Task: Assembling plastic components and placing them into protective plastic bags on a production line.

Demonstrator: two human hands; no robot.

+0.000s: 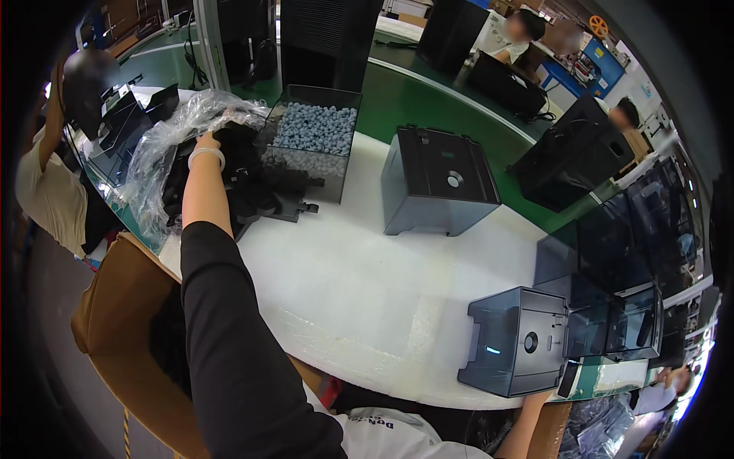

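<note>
My left hand point(205, 143), with a white band at the wrist, reaches into a heap of black plastic parts point(243, 164) lying in a crumpled clear plastic bag point(157, 149). Its fingers look curled down among the parts; what they hold is hidden. At the lower right, my right hand point(538, 398) is at the near edge of a smoky translucent box point(497, 344) with a black lid that has a round hole. The box lies on its side, and my right fingers are hidden by it. A similar box point(424, 203) stands upright further back, lid on top.
A clear bin point(336, 172) of small blue-grey pieces stands beside the heap. More smoky boxes point(636, 325) are stacked at the right. A brown carton point(126, 306) is at the left below the white table surface point(367, 283). Several people work around.
</note>
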